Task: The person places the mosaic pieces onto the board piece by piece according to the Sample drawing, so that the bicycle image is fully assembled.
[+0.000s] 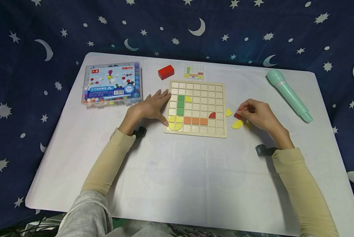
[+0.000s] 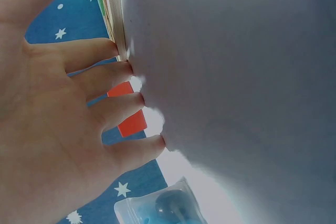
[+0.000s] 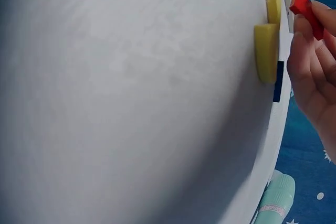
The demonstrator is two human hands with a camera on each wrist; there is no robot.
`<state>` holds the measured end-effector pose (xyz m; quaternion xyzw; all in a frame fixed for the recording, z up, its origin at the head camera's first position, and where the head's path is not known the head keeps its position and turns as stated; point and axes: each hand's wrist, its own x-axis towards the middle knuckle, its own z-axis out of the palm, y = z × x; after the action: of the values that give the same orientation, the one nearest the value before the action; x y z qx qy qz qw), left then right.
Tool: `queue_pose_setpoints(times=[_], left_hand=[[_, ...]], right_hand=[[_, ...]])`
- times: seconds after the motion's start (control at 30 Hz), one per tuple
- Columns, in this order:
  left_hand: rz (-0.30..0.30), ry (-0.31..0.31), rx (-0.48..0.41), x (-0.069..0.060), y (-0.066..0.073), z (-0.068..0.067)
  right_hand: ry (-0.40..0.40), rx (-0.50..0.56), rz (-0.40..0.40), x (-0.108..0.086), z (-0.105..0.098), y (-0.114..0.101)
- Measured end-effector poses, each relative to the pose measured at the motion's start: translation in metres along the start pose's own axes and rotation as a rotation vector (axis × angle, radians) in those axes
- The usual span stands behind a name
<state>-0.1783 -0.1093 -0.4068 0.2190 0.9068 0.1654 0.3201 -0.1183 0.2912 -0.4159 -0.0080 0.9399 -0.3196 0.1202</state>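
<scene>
A wooden grid board [image 1: 203, 95] lies on the table, carrying green squares [image 1: 180, 104], orange squares [image 1: 195, 121], a yellow circle of quarter pieces [image 1: 175, 122], a single yellow piece [image 1: 188, 99] and a red quarter piece [image 1: 212, 115]. My left hand [image 1: 153, 107] rests with spread fingers along the board's left edge, thumb near the yellow circle. Right of the board, my right hand [image 1: 255, 115] pinches a small red piece [image 3: 307, 14] between thumb and fingers. Below it lie a yellow leaf-shaped piece [image 1: 237, 124] and a yellow square [image 1: 229, 112]; the hand partly hides another yellow piece [image 1: 248, 126].
A small printed grid card [image 1: 193, 71] and a red block [image 1: 166, 72] lie behind the board. At the back left stands a clear box of coloured balls [image 1: 112, 85]. A mint-green microphone-shaped object [image 1: 289, 95] lies at the right. The right wrist view shows a dark blue piece [image 3: 279, 81].
</scene>
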Motion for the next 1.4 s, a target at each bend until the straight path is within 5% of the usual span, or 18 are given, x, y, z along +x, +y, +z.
queue_pose_setpoints(times=[0.37,0.6,0.87,1.4], left_hand=[[0.003,0.003,-0.008,0.000,0.000,0.001],[0.005,0.001,-0.003,0.000,0.000,0.001],[0.005,0.005,0.002,-0.001,-0.001,0.001],[-0.006,0.002,0.005,0.000,-0.001,0.001]], right_hand=[[-0.036,0.111,-0.009,-0.001,0.000,-0.009],[-0.125,0.197,-0.005,0.001,0.005,-0.018],[-0.192,0.206,0.011,0.006,0.011,-0.024],[-0.184,0.103,-0.050,0.012,0.022,-0.034]])
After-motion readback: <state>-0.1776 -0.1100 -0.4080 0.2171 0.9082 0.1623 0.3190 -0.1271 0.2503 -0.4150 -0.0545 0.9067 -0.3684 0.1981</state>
